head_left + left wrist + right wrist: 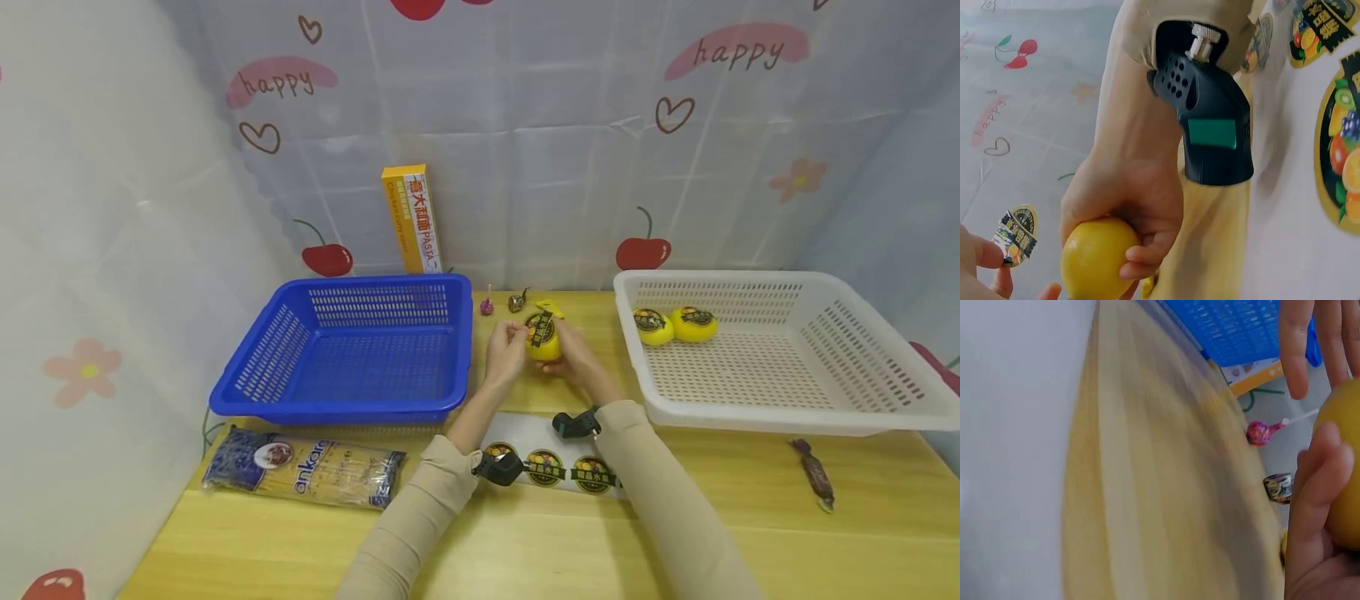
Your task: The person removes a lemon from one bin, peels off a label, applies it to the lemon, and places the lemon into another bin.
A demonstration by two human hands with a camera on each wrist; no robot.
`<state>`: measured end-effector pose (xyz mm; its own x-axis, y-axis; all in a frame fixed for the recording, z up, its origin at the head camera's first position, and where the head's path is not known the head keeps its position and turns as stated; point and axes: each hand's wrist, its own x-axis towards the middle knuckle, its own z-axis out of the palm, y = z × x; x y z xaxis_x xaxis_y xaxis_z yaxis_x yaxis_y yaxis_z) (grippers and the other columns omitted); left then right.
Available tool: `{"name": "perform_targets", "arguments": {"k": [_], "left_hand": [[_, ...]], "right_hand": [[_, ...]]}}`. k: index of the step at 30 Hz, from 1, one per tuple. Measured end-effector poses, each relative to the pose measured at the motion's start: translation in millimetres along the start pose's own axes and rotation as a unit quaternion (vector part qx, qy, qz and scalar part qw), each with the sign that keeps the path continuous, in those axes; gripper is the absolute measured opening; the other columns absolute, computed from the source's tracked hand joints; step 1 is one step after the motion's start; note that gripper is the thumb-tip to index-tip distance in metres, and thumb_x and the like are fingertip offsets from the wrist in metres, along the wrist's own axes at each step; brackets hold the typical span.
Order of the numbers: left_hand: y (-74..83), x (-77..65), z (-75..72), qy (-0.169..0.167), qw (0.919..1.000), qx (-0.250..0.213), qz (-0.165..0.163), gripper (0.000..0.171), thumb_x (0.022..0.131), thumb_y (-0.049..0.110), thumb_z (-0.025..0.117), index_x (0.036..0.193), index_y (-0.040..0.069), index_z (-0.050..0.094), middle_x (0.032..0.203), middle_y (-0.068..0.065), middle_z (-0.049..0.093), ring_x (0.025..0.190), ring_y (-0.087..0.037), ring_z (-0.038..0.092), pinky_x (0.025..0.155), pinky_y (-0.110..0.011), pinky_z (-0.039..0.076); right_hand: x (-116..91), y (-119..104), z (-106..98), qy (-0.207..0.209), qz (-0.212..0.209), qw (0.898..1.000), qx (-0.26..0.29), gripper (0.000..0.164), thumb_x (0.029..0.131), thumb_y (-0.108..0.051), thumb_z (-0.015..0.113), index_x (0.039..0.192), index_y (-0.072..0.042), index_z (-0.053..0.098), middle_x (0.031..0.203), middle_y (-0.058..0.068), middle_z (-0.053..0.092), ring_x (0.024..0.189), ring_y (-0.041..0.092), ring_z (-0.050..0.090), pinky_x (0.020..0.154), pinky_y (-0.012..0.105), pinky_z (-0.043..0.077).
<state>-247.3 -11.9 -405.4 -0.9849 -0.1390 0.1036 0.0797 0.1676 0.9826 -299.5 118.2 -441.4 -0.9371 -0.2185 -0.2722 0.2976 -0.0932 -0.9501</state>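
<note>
A yellow lemon (545, 350) is held in my right hand (576, 360), above the table between the two baskets. In the left wrist view the fingers curl round the lemon (1099, 259). My left hand (507, 350) pinches an oval black-and-gold fruit sticker (1017, 234) between thumb and finger, beside the lemon. From the head view the sticker (539, 328) appears in front of the lemon; the left wrist view shows them apart. Below my forearms lies a white strip of the same stickers (544, 468). Two lemons (693, 325) bearing such stickers sit in the white basket (795, 421).
At the left stands a blue basket (345, 408), with a bag of spaghetti (307, 468) before it. A pasta box (412, 221) leans at the back. Lollipop (487, 307), wrapped candy (517, 302) and yellow packet (550, 307) lie beyond my hands; a dark-wrapped candy (813, 475) lies right.
</note>
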Motion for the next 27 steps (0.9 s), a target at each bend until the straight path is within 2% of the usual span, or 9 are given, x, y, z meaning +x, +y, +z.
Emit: {"name": "perform_targets", "arguments": {"k": [3,5,8,11,16,21,27], "left_hand": [[5.7,-1.5,-5.3,-0.006,0.9984,0.044,0.034,0.014,0.092,0.013,0.052,0.098,0.002,0.056,0.103,-0.014,0.062,0.101,-0.027,0.057,0.088,-0.037,0.046],[9.8,-0.5,-8.6,-0.011,0.9954,0.079,0.053,0.013,0.091,0.014,0.053,0.097,0.003,0.056,0.098,-0.013,0.063,0.094,-0.026,0.059,0.081,-0.034,0.049],[16.3,0.8,-13.1,-0.027,0.9893,0.126,0.068,0.011,0.091,0.015,0.054,0.095,0.005,0.057,0.090,-0.010,0.063,0.079,-0.020,0.058,0.066,-0.026,0.047],[21.4,2.4,-14.6,-0.049,0.9811,0.164,0.090,0.010,0.090,0.013,0.056,0.095,0.004,0.058,0.085,-0.008,0.062,0.070,-0.015,0.053,0.058,-0.022,0.042],[27.3,3.6,-15.8,-0.077,0.9688,0.197,0.129,0.010,0.089,0.008,0.058,0.096,0.001,0.061,0.084,-0.009,0.064,0.066,-0.013,0.051,0.056,-0.019,0.039],[31.2,5.8,-20.6,-0.109,0.9622,0.212,0.132,0.010,0.088,0.004,0.058,0.096,0.000,0.063,0.083,-0.010,0.065,0.065,-0.013,0.051,0.054,-0.018,0.038],[35.9,9.8,-24.8,-0.161,0.9485,0.239,0.131,0.012,0.089,0.005,0.057,0.097,0.001,0.064,0.086,-0.010,0.064,0.070,-0.016,0.054,0.056,-0.019,0.039]], "right_hand": [[-4,-6,1,0.007,-0.015,1.000,-0.023,0.061,0.100,-0.048,0.026,0.135,0.000,0.039,0.077,0.007,0.057,0.052,0.016,0.057,0.047,0.024,0.050],[-6,-10,-1,0.001,-0.023,0.999,-0.029,0.065,0.100,-0.050,0.022,0.136,0.002,0.036,0.081,0.008,0.057,0.055,0.018,0.058,0.049,0.026,0.052],[-10,-14,-4,-0.029,-0.033,0.999,-0.029,0.077,0.097,-0.057,0.012,0.141,0.004,0.025,0.088,0.010,0.057,0.058,0.020,0.060,0.052,0.028,0.053],[-14,-17,-7,-0.061,-0.042,0.997,-0.021,0.089,0.091,-0.066,0.004,0.144,0.004,0.018,0.093,0.011,0.057,0.060,0.021,0.061,0.053,0.030,0.054],[-17,-17,-9,-0.090,-0.050,0.995,-0.007,0.101,0.085,-0.071,-0.003,0.140,0.007,0.027,0.092,0.007,0.060,0.066,0.022,0.062,0.056,0.032,0.055],[-18,-17,-10,-0.106,-0.050,0.993,-0.008,0.105,0.082,-0.074,-0.004,0.138,0.008,0.028,0.091,0.005,0.061,0.070,0.021,0.062,0.057,0.032,0.055],[-20,-17,-11,-0.120,-0.053,0.991,-0.018,0.104,0.080,-0.075,-0.005,0.134,0.006,0.032,0.089,0.007,0.061,0.066,0.024,0.062,0.057,0.032,0.054]]}}
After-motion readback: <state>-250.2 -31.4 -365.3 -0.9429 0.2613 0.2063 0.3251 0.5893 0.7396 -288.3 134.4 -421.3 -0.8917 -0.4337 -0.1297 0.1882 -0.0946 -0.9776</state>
